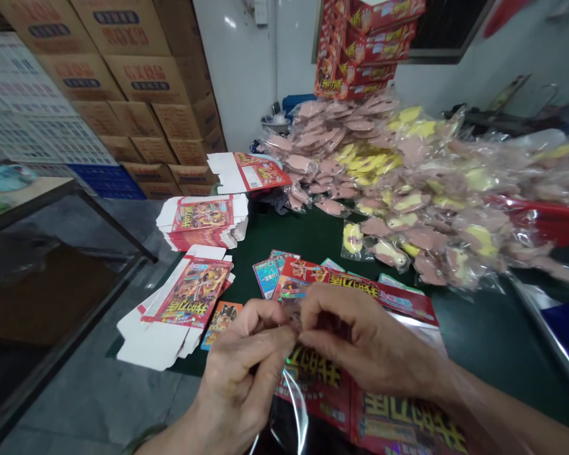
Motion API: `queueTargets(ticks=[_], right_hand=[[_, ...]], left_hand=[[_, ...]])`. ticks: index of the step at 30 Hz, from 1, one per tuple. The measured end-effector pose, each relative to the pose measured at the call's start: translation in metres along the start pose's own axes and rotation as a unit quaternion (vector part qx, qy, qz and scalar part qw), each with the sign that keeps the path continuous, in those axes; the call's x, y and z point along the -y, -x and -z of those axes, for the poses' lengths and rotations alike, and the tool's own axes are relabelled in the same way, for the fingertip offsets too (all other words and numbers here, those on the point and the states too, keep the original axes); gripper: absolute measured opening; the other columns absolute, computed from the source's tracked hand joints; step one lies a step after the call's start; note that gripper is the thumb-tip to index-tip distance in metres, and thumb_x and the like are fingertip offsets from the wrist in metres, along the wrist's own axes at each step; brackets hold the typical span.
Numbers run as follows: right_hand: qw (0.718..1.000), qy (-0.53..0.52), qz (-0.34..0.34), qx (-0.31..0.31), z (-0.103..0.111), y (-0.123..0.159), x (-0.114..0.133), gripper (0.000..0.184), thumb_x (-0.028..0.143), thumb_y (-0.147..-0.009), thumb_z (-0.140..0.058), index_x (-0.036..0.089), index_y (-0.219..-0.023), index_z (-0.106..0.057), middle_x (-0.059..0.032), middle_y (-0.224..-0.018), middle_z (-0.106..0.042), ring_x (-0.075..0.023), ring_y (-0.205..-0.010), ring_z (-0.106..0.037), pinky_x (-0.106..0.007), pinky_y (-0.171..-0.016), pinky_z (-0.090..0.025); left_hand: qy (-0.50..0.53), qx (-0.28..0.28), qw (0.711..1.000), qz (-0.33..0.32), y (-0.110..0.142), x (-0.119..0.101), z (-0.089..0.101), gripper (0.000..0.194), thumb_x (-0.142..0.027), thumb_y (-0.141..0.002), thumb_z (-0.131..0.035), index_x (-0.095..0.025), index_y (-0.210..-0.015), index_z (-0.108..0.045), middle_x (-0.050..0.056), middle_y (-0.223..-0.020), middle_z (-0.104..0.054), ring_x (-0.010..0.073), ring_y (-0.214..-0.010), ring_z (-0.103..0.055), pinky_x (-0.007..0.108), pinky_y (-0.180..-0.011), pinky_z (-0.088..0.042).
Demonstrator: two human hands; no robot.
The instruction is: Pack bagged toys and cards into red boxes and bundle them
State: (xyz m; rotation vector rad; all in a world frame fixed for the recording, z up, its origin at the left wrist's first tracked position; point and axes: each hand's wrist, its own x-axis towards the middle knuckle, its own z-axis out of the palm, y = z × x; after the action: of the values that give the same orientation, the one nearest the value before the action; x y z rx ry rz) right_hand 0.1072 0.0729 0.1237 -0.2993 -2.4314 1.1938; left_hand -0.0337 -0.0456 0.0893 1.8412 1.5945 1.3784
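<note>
My left hand (241, 366) and my right hand (360, 335) meet at the fingertips above the table. Together they pinch a small thin piece of packaging (293, 319), mostly hidden by my fingers. Its exact material is hard to tell. Beneath my hands lie red printed card sheets (322, 395) with bold yellow lettering, and a clear plastic sleeve (294, 404) curls up near my left wrist. Several small colourful printed cards (267, 277) are spread just beyond my fingers.
Flat white-backed printed cartons (187, 303) and a stack (201, 221) lie on the green table (474, 335). Pink and yellow bagged packets (384, 177) form a large heap behind. Stacked cardboard boxes (137, 82) stand at the back left, beside a glass-topped stand (61, 221).
</note>
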Motion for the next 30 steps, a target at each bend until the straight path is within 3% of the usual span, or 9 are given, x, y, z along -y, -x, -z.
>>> queueTargets(ticks=[3,6,14,19,25,30], right_hand=[[1.000,-0.003,-0.002,0.009,0.001,0.002,0.000,0.009,0.011,-0.080,-0.056,0.018,-0.082,-0.050,0.0039,-0.073,-0.053,-0.0070,-0.061,-0.047,-0.019,-0.056,-0.038],[0.998,0.045,0.039,0.014,-0.001,0.004,-0.003,0.015,0.011,-0.076,-0.060,0.017,-0.088,-0.054,0.0017,-0.080,-0.057,-0.0095,-0.070,-0.051,-0.022,-0.064,-0.041],[0.984,0.103,0.121,-0.084,-0.006,0.007,-0.005,0.005,0.012,-0.079,-0.056,0.015,-0.079,-0.060,-0.0002,-0.073,-0.059,-0.0096,-0.066,-0.052,-0.023,-0.063,-0.041],[0.974,0.145,0.162,-0.066,-0.009,0.010,-0.009,0.010,0.011,-0.080,-0.053,0.014,-0.072,-0.060,-0.0003,-0.066,-0.058,-0.0093,-0.061,-0.050,-0.022,-0.056,-0.038],[0.955,0.214,0.201,-0.051,-0.013,0.011,-0.008,0.016,0.011,-0.083,-0.047,0.014,-0.079,-0.062,-0.0037,-0.068,-0.060,-0.0121,-0.064,-0.053,-0.025,-0.061,-0.041],[0.949,0.244,0.195,-0.045,-0.015,0.009,-0.007,0.017,0.008,-0.083,-0.044,0.014,-0.074,-0.058,-0.0027,-0.065,-0.057,-0.0114,-0.060,-0.050,-0.024,-0.059,-0.039]], left_hand=[[-0.010,-0.010,1.000,-0.005,0.003,0.001,-0.002,0.017,-0.004,-0.083,-0.051,-0.017,-0.075,-0.058,0.003,-0.090,-0.051,0.0101,-0.079,-0.053,0.022,-0.065,-0.044],[-0.001,-0.027,1.000,0.004,0.004,-0.001,-0.004,0.014,-0.008,-0.084,-0.053,-0.017,-0.078,-0.063,0.002,-0.084,-0.054,0.0102,-0.077,-0.053,0.023,-0.065,-0.043],[0.025,-0.060,0.998,-0.002,0.004,-0.004,-0.009,0.013,-0.015,-0.085,-0.055,-0.016,-0.081,-0.068,0.002,-0.077,-0.059,0.0119,-0.075,-0.054,0.025,-0.067,-0.043],[0.010,-0.063,0.997,-0.031,0.005,-0.005,-0.010,0.015,-0.012,-0.084,-0.054,-0.015,-0.080,-0.067,0.003,-0.079,-0.059,0.0120,-0.074,-0.054,0.024,-0.067,-0.043],[-0.019,-0.049,0.998,-0.035,0.005,-0.006,-0.011,0.018,-0.011,-0.085,-0.050,-0.012,-0.073,-0.064,0.004,-0.074,-0.055,0.0120,-0.070,-0.051,0.024,-0.063,-0.041],[-0.011,-0.033,0.998,-0.049,0.006,-0.004,-0.010,0.020,-0.009,-0.086,-0.046,-0.011,-0.075,-0.063,0.005,-0.075,-0.054,0.0121,-0.070,-0.050,0.024,-0.062,-0.040]])
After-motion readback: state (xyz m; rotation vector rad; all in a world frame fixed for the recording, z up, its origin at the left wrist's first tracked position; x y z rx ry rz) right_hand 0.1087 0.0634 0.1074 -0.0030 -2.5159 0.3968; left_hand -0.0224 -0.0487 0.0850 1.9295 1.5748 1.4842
